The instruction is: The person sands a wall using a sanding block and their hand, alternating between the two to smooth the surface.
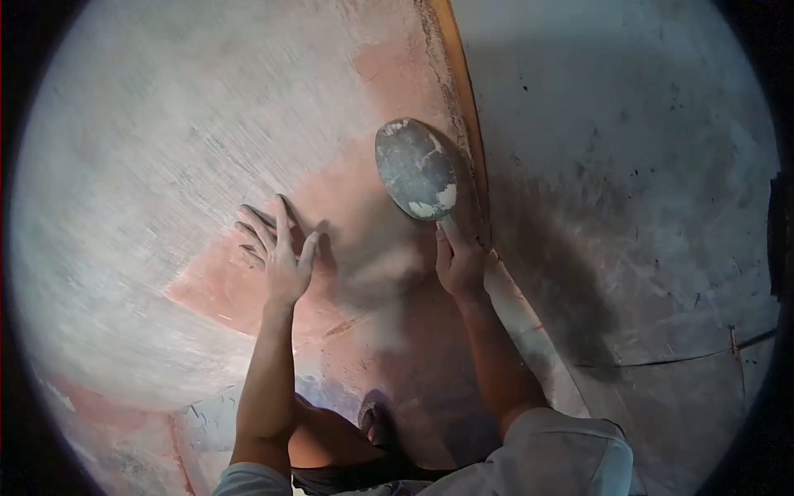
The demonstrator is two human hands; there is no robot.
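My left hand (285, 263) is spread over a pale, pinkish surface (356, 190), its fingers apart and its fingertips close to a grey-white, streaked area. In my right hand (461, 263) is an oval, plate-like tool (415, 169), gripped at its lower end. Its face is grey and scuffed, with whitish patches at the top and bottom. The tool is tilted up and away from me, overlapping the pink area beside the brownish edge strip (470, 107). How its handle is shaped is hidden by my fingers.
Right of the edge strip lies a grey, stained surface (645, 207) with a dark line (653, 362) across its lower part. A shoe (372, 413) shows below, between my arms. Reddish patches (116, 422) mark the lower left.
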